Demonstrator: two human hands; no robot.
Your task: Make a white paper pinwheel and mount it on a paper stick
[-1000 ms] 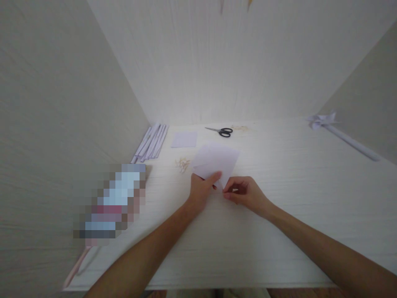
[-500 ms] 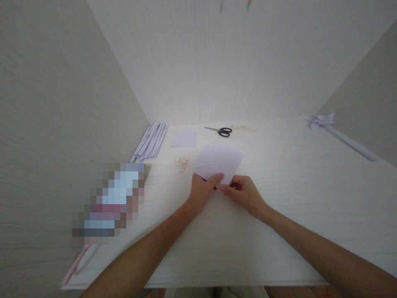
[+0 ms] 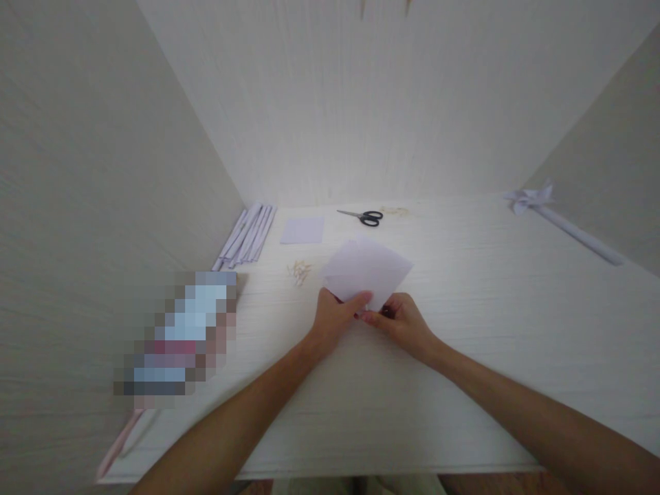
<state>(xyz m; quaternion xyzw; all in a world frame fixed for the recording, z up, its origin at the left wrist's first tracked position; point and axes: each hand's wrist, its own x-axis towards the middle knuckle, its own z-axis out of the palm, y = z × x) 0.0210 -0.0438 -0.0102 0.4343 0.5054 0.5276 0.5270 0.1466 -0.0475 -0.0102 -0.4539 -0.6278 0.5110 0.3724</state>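
A pale lilac paper sheet [image 3: 367, 268] lies tilted on the white table [image 3: 464, 357] just beyond both hands. My left hand [image 3: 335, 317] pinches its near corner, thumb on top. My right hand [image 3: 402, 322] is closed on the same near edge, fingertips meeting the left thumb. Both forearms reach in from the bottom of the view.
Black-handled scissors [image 3: 365, 217] lie at the back. A small lilac square [image 3: 303, 229], a bundle of folded paper strips [image 3: 246, 234] and a heap of small pale sticks [image 3: 299, 271] sit at left. A paper pinwheel on a rolled stick [image 3: 546, 206] lies far right. Walls enclose three sides.
My right hand has slid left along the paper's near edge until it meets the left thumb. The sheet has turned slightly, its far corner shifting right.
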